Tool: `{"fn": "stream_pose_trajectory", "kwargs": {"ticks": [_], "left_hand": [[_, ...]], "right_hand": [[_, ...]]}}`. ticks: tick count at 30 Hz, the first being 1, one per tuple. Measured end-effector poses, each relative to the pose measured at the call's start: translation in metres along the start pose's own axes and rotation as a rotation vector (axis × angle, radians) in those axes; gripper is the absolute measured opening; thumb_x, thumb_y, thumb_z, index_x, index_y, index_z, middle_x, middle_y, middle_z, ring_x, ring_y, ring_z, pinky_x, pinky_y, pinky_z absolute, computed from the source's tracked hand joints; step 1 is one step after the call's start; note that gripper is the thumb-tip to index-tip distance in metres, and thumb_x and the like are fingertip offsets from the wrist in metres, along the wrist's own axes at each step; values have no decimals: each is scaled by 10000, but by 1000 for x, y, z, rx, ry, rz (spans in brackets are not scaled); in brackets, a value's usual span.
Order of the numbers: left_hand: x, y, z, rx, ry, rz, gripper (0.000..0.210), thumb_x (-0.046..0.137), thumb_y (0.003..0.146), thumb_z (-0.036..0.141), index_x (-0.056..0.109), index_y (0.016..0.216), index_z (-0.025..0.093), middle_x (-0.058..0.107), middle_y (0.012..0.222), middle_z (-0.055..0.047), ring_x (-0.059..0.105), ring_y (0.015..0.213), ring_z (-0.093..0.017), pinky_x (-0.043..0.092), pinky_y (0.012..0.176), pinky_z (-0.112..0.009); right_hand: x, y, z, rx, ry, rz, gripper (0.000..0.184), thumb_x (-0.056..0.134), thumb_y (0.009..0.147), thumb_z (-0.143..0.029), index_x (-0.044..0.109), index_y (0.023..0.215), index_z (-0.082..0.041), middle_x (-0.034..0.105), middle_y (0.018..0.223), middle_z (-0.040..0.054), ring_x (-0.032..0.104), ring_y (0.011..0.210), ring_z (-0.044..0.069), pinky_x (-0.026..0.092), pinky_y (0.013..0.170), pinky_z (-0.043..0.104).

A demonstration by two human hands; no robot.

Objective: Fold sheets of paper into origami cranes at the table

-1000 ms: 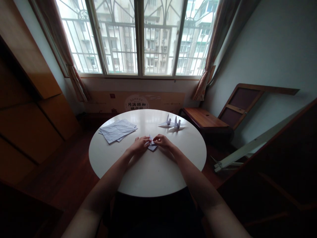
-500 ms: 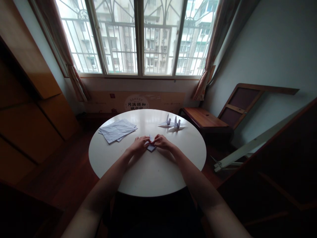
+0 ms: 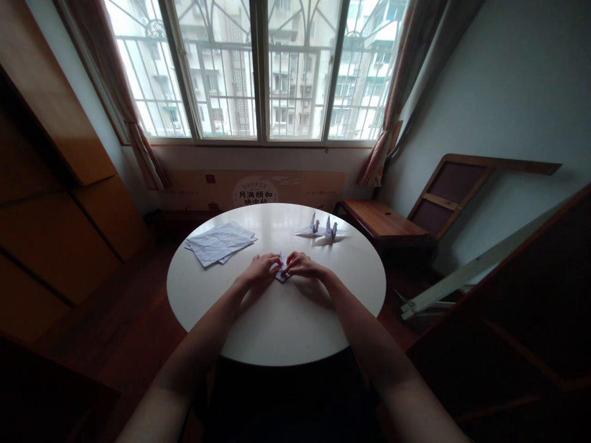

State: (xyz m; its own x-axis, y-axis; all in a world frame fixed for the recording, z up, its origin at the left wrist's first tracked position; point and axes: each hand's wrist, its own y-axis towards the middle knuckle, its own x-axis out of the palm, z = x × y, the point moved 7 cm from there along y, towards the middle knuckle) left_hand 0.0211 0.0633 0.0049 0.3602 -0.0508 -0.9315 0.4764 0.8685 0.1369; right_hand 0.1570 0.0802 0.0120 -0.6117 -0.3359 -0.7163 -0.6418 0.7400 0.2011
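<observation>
At the middle of the round white table (image 3: 277, 326), a small, partly folded piece of origami paper (image 3: 282, 275) is being worked flat against the tabletop. It is pinned between the two hands, with only a dark corner and a pale upright point seen between the fingertips. The left hand (image 3: 261, 271) is laid on its left side, fingers drawn close together and pressed down on the paper. The right hand (image 3: 301, 265) is brought in from the other side, fingertips bunched and pinched onto the folded edge, so that the two hands nearly touch over it.

The piece is judged to be very light and thin, easily creased and easily torn, and likely to slide on the smooth tabletop unless held down. It is best taken by its folded edges and corners with the fingertips, not by the loose flaps, and pressed gently.

Further back on the left, a loose stack of paper sheets (image 3: 220, 242) is spread out, well apart from the hands. Toward the far right of the table, two finished paper cranes (image 3: 322, 229) are stood side by side. Beyond the table, a barred window (image 3: 258, 67) is seen.
</observation>
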Motion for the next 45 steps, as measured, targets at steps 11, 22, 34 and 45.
{"fn": "stream_pose_trajectory", "kwargs": {"ticks": [11,22,34,45], "left_hand": [[-6,-1,3,-16,-20,51,286,486,914,473,674,975,266,592,1315,-29,525,1219,-235,286,1112,-475],[-4,2,-1,-38,-39,22,213,586,861,418,676,990,276,591,1311,-23,532,1209,-247,281,1113,-475],[-1,0,-3,-1,-74,-34,244,578,867,442,673,1022,280,588,1325,-34,473,1278,-276,222,1122,-544],[2,3,-3,59,-97,-51,246,590,867,450,684,1030,291,594,1322,-18,394,1349,-291,212,1122,-535]], "right_hand": [[-4,2,15,175,-202,176,254,700,771,-409,725,732,-159,625,740,38,531,688,141,382,637,247],[-12,-4,12,342,-346,71,341,789,637,-551,749,771,-240,606,971,86,498,995,282,366,863,371],[-16,1,30,245,-235,233,284,602,828,-272,731,1082,-263,662,958,56,581,853,194,443,807,310],[-5,0,30,311,-385,209,407,537,838,-138,702,1156,-332,584,1097,89,502,1004,234,359,915,339]]}}
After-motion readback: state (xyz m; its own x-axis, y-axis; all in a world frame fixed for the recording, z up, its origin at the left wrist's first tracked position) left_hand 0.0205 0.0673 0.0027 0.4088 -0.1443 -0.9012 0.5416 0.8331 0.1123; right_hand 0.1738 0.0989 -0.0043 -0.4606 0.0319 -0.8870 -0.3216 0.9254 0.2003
